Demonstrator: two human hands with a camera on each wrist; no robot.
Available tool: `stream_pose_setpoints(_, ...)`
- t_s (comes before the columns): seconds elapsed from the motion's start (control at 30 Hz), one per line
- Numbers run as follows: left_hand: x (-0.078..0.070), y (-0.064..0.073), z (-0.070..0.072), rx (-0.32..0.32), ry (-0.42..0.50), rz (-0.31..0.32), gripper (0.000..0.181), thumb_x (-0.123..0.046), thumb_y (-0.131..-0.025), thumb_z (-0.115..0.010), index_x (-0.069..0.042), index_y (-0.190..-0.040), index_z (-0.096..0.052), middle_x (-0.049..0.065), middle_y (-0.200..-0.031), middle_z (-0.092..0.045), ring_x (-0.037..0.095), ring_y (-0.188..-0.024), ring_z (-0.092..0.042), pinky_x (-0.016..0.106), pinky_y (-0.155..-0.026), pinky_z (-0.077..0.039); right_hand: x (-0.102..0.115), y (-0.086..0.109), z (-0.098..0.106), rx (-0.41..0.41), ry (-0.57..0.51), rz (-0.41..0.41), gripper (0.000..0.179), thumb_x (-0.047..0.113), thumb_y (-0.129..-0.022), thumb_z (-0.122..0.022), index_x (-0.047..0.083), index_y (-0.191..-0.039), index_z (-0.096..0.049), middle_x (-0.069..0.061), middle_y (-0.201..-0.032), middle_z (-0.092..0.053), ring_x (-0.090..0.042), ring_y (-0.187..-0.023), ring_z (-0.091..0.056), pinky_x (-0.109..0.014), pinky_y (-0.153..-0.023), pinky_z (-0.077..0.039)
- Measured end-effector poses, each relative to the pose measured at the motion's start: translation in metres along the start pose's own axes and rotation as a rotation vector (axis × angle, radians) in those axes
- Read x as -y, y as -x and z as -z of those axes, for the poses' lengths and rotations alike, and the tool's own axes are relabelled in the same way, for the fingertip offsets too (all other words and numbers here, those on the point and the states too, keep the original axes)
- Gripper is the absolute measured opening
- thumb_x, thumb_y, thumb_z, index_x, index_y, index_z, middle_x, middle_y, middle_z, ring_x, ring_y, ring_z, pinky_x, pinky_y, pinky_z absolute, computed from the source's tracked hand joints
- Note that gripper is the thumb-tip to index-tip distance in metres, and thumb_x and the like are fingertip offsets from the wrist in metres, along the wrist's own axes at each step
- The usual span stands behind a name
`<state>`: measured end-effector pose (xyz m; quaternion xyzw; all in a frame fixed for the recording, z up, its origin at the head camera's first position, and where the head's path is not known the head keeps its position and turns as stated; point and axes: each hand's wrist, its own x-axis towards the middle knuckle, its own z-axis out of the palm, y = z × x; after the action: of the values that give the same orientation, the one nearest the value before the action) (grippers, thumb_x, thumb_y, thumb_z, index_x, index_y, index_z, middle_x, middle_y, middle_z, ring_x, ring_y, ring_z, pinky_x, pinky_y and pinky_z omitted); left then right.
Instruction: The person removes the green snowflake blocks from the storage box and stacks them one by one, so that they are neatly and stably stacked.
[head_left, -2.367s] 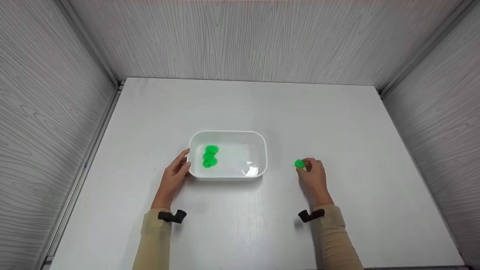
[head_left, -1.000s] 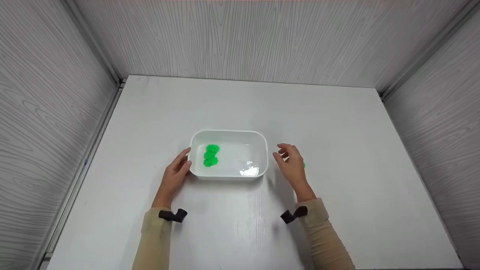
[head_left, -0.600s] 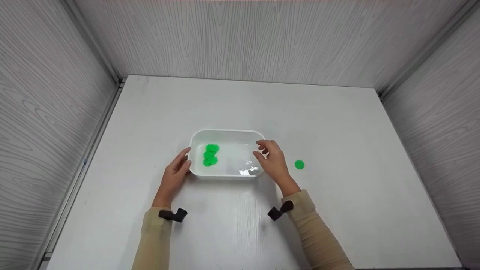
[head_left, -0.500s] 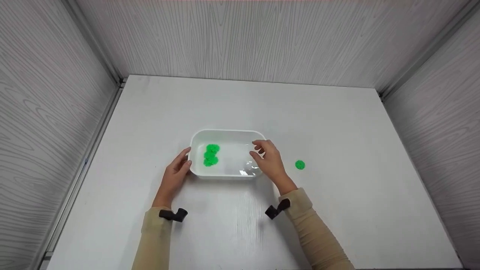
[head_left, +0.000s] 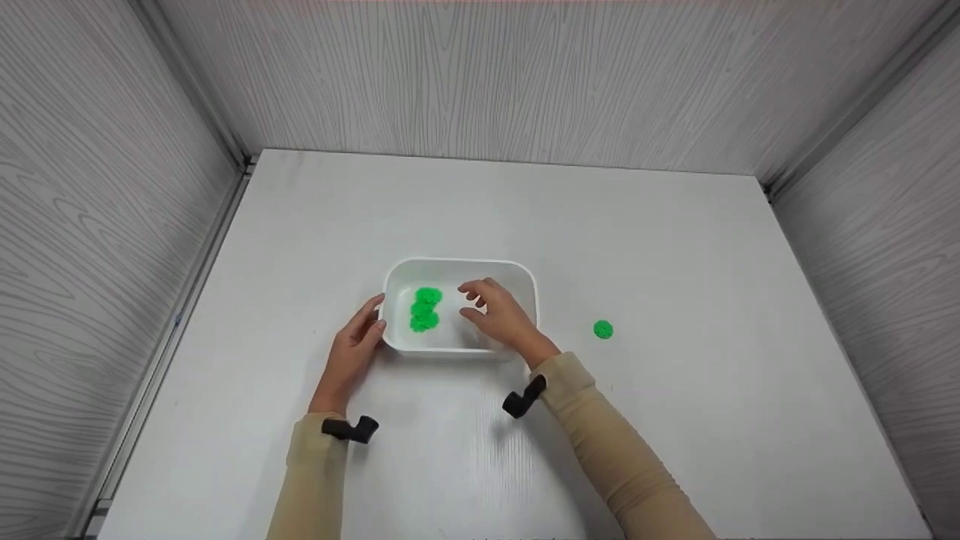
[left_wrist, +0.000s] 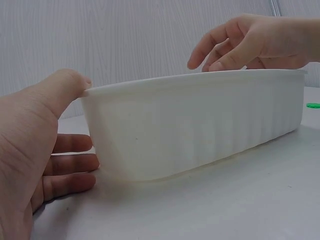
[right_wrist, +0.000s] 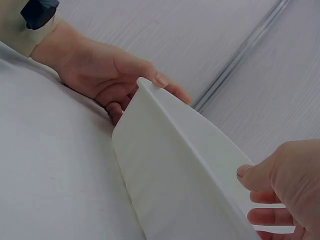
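A white rectangular plastic tub [head_left: 461, 260] stands mid-table, with several green scalloped discs [head_left: 424, 309] lying overlapped in its left part. My left hand [head_left: 352, 352] grips the tub's left end; the left wrist view shows the thumb [left_wrist: 70, 86] on the rim and the fingers bent against the outer wall. Over the tub's inside hovers my right hand [head_left: 496, 316], fingers loosely bent and nothing between them, just right of the green discs. A single green disc [head_left: 603, 329] lies flat on the table to the right of the tub.
The white table [head_left: 675, 247] has pale wood-grain panels [head_left: 480, 82] at its back and on both sides. Each forearm wears a beige sleeve [head_left: 615, 450] with a black wrist camera [head_left: 523, 397].
Earlier my right hand pinched the single green disc at the right; it let go and moved left over the tub's rim to above its inside. My left hand keeps its place.
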<state>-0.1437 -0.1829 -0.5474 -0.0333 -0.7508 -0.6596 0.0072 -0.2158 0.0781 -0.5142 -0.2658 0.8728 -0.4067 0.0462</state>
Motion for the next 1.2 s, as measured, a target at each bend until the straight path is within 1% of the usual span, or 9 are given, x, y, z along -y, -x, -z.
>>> stream_pose_setpoints(0.17,0.002,-0.001,-0.001,-0.006,-0.015,0.021,0.046,-0.023,-0.096,-0.053,-0.018,-0.141,-0.043,0.019,-0.125,-0.054,0.036,-0.102,-0.052,0.03,-0.079,-0.046,0.007,-0.012,-0.006,0.071,0.071,-0.097,0.035,0.013,-0.089,-0.063,0.003,-0.122,-0.057,-0.013,-0.108,-0.057,-0.024,-0.095,-0.056,-0.035,-0.083,-0.045)
stream_pose_setpoints(0.27,0.006,-0.001,-0.001,-0.007,-0.007,0.03,0.046,-0.024,-0.096,-0.052,-0.019,-0.141,-0.043,0.018,-0.127,-0.053,0.035,-0.103,-0.051,0.029,-0.079,-0.046,0.009,-0.021,-0.011,0.141,0.189,-0.148,0.036,0.017,-0.09,-0.063,0.007,-0.124,-0.056,-0.009,-0.112,-0.055,-0.021,-0.101,-0.054,-0.034,-0.084,-0.045)
stream_pose_setpoints(0.4,0.021,-0.005,0.001,-0.019,-0.004,0.03,0.046,-0.032,-0.095,-0.053,-0.027,-0.14,-0.044,0.015,-0.127,-0.054,0.031,-0.103,-0.052,0.025,-0.078,-0.045,0.012,-0.035,-0.02,0.218,0.317,-0.177,0.038,0.021,-0.09,-0.062,0.011,-0.126,-0.056,-0.006,-0.115,-0.053,-0.02,-0.107,-0.052,-0.035,-0.085,-0.045)
stream_pose_setpoints(0.53,0.034,-0.008,0.001,-0.032,-0.029,0.022,0.047,-0.041,-0.093,-0.053,-0.033,-0.139,-0.044,0.009,-0.125,-0.056,0.025,-0.102,-0.054,0.026,-0.078,-0.046,0.012,-0.044,-0.027,0.219,0.342,-0.194,0.041,0.021,-0.09,-0.063,0.011,-0.129,-0.053,-0.007,-0.119,-0.051,-0.02,-0.108,-0.052,-0.035,-0.087,-0.044)
stream_pose_setpoints(0.7,0.036,-0.009,-0.001,-0.041,-0.025,0.014,0.047,-0.04,-0.093,-0.054,-0.032,-0.138,-0.045,0.007,-0.125,-0.056,0.023,-0.102,-0.055,0.028,-0.079,-0.046,0.009,-0.048,-0.034,0.212,0.366,-0.202,0.044,0.02,-0.091,-0.061,0.011,-0.132,-0.05,-0.007,-0.122,-0.049,-0.019,-0.109,-0.051,-0.034,-0.089,-0.044)
stream_pose_setpoints(0.83,0.035,-0.008,0.0,-0.028,0.004,0.013,0.045,-0.036,-0.094,-0.054,-0.031,-0.138,-0.045,0.009,-0.126,-0.056,0.027,-0.103,-0.054,0.027,-0.079,-0.045,0.007,-0.05,-0.039,0.21,0.376,-0.216,0.044,0.02,-0.092,-0.06,0.01,-0.133,-0.05,-0.008,-0.123,-0.049,-0.02,-0.11,-0.05,-0.035,-0.089,-0.043)
stream_pose_setpoints(1.0,0.014,-0.001,0.0,-0.007,-0.005,0.017,0.045,-0.025,-0.097,-0.052,-0.021,-0.141,-0.043,0.016,-0.126,-0.054,0.033,-0.102,-0.053,0.028,-0.079,-0.045,0.006,-0.053,-0.044,0.206,0.351,-0.27,0.046,0.023,-0.092,-0.06,0.011,-0.135,-0.048,-0.009,-0.125,-0.047,-0.019,-0.112,-0.048,-0.034,-0.093,-0.041)
stream_pose_setpoints(1.07,0.005,0.001,0.0,-0.007,-0.015,0.018,0.045,-0.023,-0.097,-0.051,-0.018,-0.141,-0.043,0.016,-0.126,-0.054,0.033,-0.102,-0.052,0.031,-0.081,-0.045,0.005,-0.054,-0.047,0.201,0.344,-0.28,0.045,0.024,-0.092,-0.06,0.011,-0.134,-0.049,-0.009,-0.123,-0.046,-0.018,-0.109,-0.049,-0.033,-0.092,-0.041)
stream_pose_setpoints(1.2,0.005,0.001,0.001,-0.012,-0.014,0.032,0.045,-0.022,-0.096,-0.052,-0.02,-0.14,-0.044,0.014,-0.126,-0.055,0.029,-0.102,-0.054,0.035,-0.083,-0.045,0.006,-0.055,-0.053,0.188,0.36,-0.28,0.039,0.027,-0.093,-0.058,0.012,-0.128,-0.053,-0.006,-0.115,-0.044,-0.016,-0.098,-0.05,-0.03,-0.085,-0.044)
